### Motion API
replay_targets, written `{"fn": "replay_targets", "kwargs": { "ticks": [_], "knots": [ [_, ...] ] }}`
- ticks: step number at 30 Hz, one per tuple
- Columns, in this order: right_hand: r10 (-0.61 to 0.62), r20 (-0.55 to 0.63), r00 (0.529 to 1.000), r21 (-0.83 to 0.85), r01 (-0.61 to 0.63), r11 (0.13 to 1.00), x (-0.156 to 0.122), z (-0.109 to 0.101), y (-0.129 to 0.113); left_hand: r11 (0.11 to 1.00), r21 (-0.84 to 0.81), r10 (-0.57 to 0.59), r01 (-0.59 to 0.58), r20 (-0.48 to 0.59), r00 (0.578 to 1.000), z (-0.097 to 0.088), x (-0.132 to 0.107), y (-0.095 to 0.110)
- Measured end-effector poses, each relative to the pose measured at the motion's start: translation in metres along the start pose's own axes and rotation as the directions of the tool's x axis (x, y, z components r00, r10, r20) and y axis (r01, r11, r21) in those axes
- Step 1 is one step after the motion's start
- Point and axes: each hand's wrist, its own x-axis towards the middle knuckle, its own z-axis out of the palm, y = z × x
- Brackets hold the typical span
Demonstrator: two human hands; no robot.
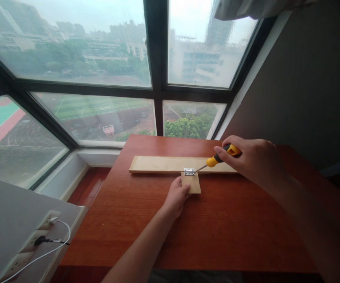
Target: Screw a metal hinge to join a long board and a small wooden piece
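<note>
My right hand (248, 159) grips a screwdriver (212, 161) with a yellow and black handle. Its shaft slants down to the left, and the tip meets the right side of a small silver hinge (189, 171). One leaf of the hinge lies on a long pale wooden board (158, 164), the other on a small square wooden piece (192, 185). My left hand (178, 194) pinches that small piece at its left and lower edges, thumb on top and fingers partly hidden beneath. The right end of the long board is hidden behind my right hand.
The boards are on a reddish-brown wooden table (113, 228). Large dark-framed windows (158, 90) stand behind it. At lower left, a low wall has sockets (35, 240) with a white cable (69, 232) and a black plug (40, 240). A grey wall (299, 90) rises on the right.
</note>
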Motion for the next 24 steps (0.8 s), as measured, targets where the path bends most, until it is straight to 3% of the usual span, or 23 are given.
{"fn": "replay_targets", "kwargs": {
  "ticks": [19,24],
  "knots": [
    [0.011,0.053,0.999,-0.049,-0.008,0.999,0.001,0.002,0.006,1.000,0.007,0.009,-0.009,-0.001,1.000,0.000,0.000,-0.001],
    [-0.075,0.117,0.990,0.203,0.050,0.978,0.009,0.003,0.002,1.000,0.003,0.011,-0.011,0.002,1.000,-0.001,0.000,-0.001]
  ]
}}
